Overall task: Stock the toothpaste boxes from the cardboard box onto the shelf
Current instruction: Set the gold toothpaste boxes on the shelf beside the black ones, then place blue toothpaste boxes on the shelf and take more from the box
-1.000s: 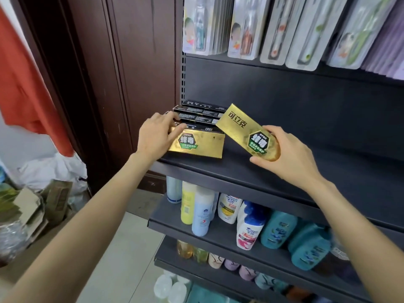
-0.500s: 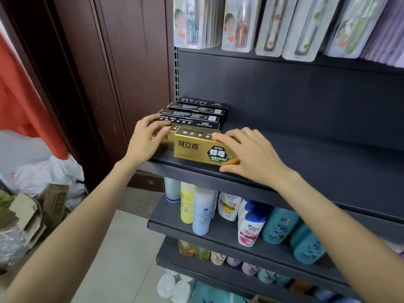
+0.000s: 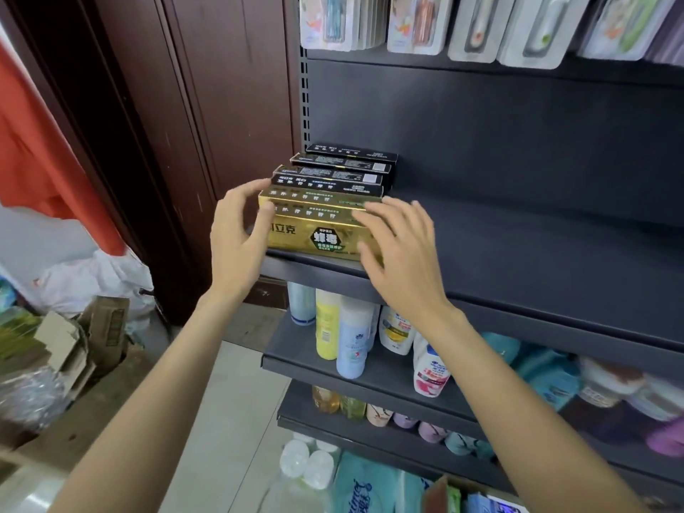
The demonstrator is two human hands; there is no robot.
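Gold box (image 3: 321, 236) sits at front-left edge of dark shelf (image 3: 536, 275), long side facing out, w/ black hexagon badge, green strip under it & dark characters at left; top face shows a row of small white tooth icons. Behind it, more boxes (image 3: 333, 172) of same shape are lined up toward the back panel, tops black w/ white print, rearmost near the upright. Left hand (image 3: 237, 246) wraps the box's left end, thumb on the front face, fingers curled over the top-back corner. Right hand (image 3: 398, 249) lies at the right end, fingers spread & fairly straight across the top edge, thumb at lower front corner; looks like resting contact, not a clench. Toothbrush packs (image 3: 470, 27) hang above. Bottles (image 3: 353, 338) stand on the next shelf down. Cardboard scraps (image 3: 74, 338) lie on floor at left.
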